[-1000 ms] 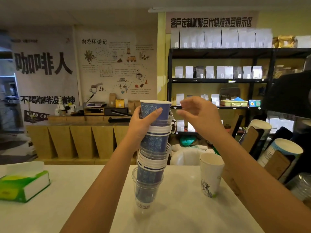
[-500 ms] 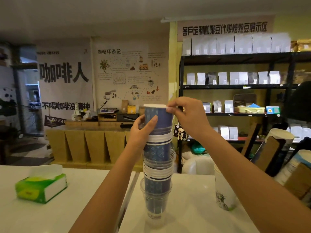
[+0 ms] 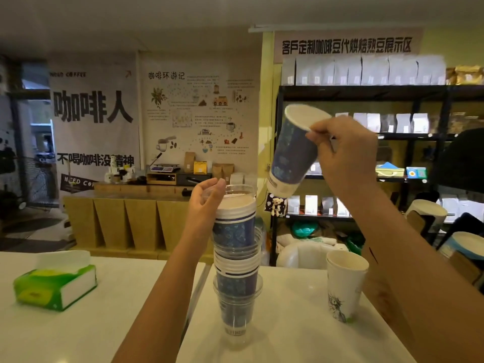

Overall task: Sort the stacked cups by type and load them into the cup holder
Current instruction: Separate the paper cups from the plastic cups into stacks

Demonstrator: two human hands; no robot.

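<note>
A tall mixed stack of cups, blue paper ones nested with clear plastic ones, stands on the white counter. My left hand grips the stack near its top, at the rim of a clear cup. My right hand holds a single blue paper cup by its rim, tilted, up and to the right of the stack. At the right edge the cup holder shows angled tubes with white cup rims in them.
A white paper cup with a drawing stands on the counter right of the stack. A green tissue box lies at the left. Black shelves with bags rise behind the counter.
My right hand has pulled the top blue paper cup off the stack and lifted it up and to the right. My left hand still steadies the stack.
</note>
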